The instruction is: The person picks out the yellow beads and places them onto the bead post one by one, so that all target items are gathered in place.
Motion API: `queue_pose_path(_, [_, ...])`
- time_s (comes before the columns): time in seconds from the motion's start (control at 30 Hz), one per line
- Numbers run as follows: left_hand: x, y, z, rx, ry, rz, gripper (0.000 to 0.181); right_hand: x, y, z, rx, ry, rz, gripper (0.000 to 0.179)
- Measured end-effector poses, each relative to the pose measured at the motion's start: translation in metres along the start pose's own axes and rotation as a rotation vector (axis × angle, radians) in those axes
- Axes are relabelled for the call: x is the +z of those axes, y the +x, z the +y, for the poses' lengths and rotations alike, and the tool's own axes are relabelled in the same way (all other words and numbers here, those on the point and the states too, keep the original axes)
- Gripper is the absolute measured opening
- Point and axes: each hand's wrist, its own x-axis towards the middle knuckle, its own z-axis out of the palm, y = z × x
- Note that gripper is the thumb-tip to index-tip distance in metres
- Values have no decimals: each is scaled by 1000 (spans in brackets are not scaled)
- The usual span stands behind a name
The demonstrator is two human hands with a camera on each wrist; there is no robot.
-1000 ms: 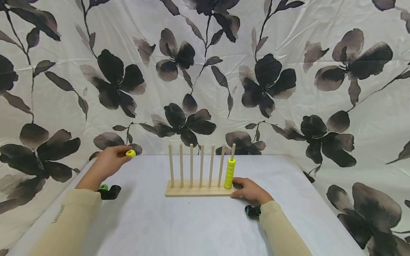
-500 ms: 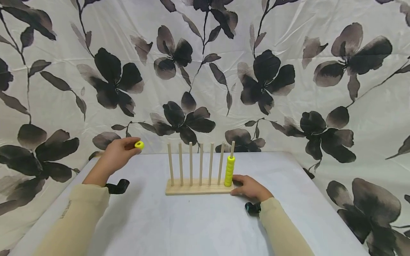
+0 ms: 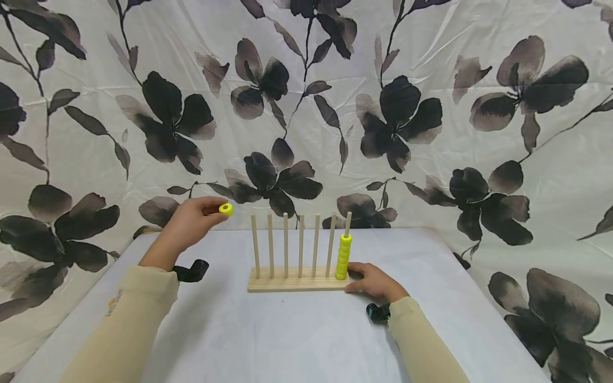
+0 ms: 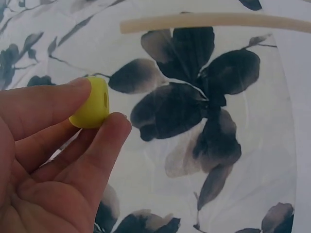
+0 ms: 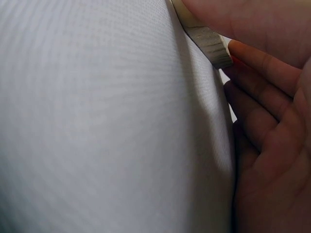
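Note:
My left hand pinches a yellow bead between thumb and fingertips, raised above the table and left of the wooden peg rack. In the left wrist view the bead shows its hole facing sideways, and a wooden peg crosses the top. On the rack's rightmost peg sits a stack of several yellow beads; the other pegs are bare. My right hand grips the right end of the rack's base, thumb at the front. The base's end shows between thumb and fingers in the right wrist view.
The rack stands on a white-covered table. Behind it hangs a white cloth with dark flowers. Black wrist cameras are strapped to both wrists.
My left hand has carried the yellow bead rightward and slightly up toward the rack. A green bead visible behind the left wrist earlier is now hidden. My right hand stays on the base.

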Motion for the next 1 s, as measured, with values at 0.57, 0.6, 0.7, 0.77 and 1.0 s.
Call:
queue_pose_path(0.57, [6, 8, 35, 94, -39, 13, 44, 1, -2, -2, 0, 5, 3, 75])
queue_pose_path(0.6, [7, 8, 37, 95, -41, 9, 44, 1, -2, -2, 0, 6, 3, 75])
queue_pose_path(0.7, [10, 11, 43, 105, -47, -3, 44, 1, -2, -1, -4, 8, 4, 76])
queue_pose_path(0.77, [12, 12, 47, 112, -49, -7, 43, 2, -1, -1, -6, 8, 4, 76])
queue_pose_path(1.0, [18, 16, 57, 158, -75, -24, 45, 1, -1, -1, -13, -12, 8, 75])
